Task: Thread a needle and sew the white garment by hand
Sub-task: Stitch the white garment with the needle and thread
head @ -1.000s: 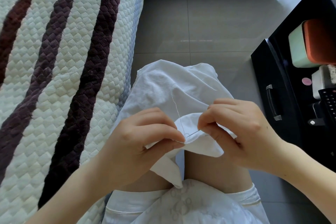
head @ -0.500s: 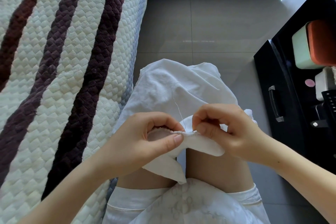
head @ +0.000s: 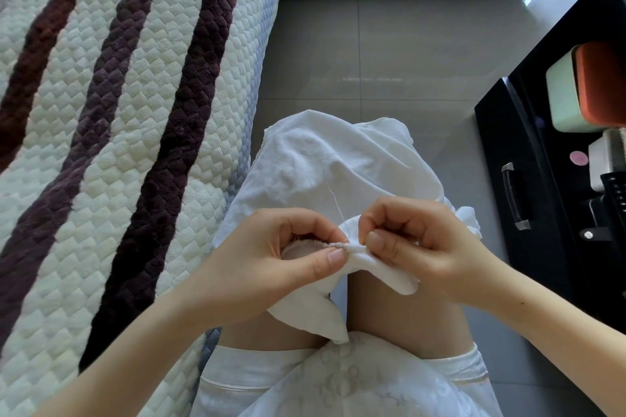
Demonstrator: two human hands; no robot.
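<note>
1. Over the lap, white garment lies draped across both knees. Its far part is spread flat and its near edge is lifted btw. the hands, prob. so the seam sits at working height & the slack hangs clear.
2. L hand: thumb & forefinger pinch the rolled edge of the garment, other fingers curled under the cloth. Judged purpose: keep the fold taut & steady for the stitch.
3. R hand, just beside L on the same edge: thumb & forefinger pinched tight on the fold. Needle not discernible (too small or hidden in the pinch); likely worked there.
4. Thread: fine white strand rising from the fold across the garment's far part. It looks slack, so it could snag or knot.
5. Surroundings: quilted striped cover left of garment; grey tiled floor beyond it; black cabinet w/ handle & green-orange box right of it, well apart. Only the bunched cloth itself hides the stitch line.
</note>
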